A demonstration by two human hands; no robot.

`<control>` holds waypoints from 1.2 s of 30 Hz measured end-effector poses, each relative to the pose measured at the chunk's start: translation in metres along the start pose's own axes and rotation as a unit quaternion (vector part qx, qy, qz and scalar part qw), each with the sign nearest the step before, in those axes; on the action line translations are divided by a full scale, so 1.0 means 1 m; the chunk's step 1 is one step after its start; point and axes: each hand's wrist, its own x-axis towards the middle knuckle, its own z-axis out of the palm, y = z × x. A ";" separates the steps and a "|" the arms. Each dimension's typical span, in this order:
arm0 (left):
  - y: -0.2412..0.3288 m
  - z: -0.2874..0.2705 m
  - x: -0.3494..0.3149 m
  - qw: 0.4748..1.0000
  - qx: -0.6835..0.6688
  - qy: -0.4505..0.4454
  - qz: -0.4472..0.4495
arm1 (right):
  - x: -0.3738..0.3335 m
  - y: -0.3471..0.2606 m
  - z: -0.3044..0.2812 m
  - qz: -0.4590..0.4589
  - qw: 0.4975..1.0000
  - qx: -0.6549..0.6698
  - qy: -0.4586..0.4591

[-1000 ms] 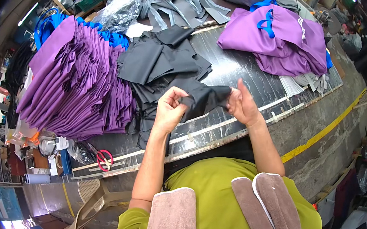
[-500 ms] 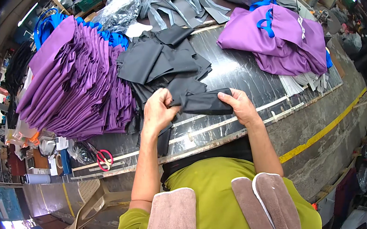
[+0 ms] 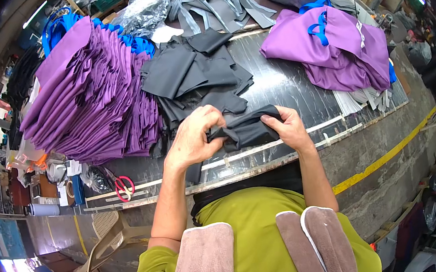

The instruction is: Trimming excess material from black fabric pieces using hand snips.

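Note:
Both my hands hold one small black fabric piece [image 3: 250,132] just above the near part of the dark table. My left hand [image 3: 194,137] has its fingers curled at the piece's left end; some of its fingertips are hidden by the cloth. At the other end, my right hand [image 3: 288,128] pinches the fabric with the thumb on top. The cloth looks folded and creased between them. Right beyond my hands lies a loose pile of black fabric pieces [image 3: 184,75]. A tall stack of folded purple cloth [image 3: 90,102] with blue straps stands left of that pile.
A purple bag [image 3: 327,53] with blue handles lies at the table's right. Scissors with pink handles [image 3: 125,188] rest near the front left edge. Grey strips [image 3: 219,1] and clear plastic [image 3: 141,7] lie at the back. A beige plastic chair [image 3: 106,237] stands below left.
My left hand has moved slightly right, closer to my right hand. The black piece between them, stretched out before, is now more bunched and lifted at its top edge.

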 end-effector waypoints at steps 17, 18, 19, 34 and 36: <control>-0.026 0.042 -0.009 0.887 -0.308 0.225 -0.261 | -0.004 0.009 0.014 -0.241 0.954 -0.144 0.102; -0.026 0.051 -0.009 0.891 -0.255 0.255 -0.278 | -0.004 0.006 0.014 -0.240 0.955 -0.144 0.102; -0.041 0.056 -0.014 0.899 -0.253 0.228 -0.276 | -0.004 0.002 0.015 -0.286 0.935 -0.197 0.071; -0.016 0.053 -0.011 0.878 -0.416 0.093 -0.220 | -0.005 0.031 0.015 0.076 0.899 0.426 -0.065; -0.018 0.054 -0.013 0.879 -0.405 0.096 -0.233 | -0.005 0.035 0.020 0.060 0.906 0.417 -0.036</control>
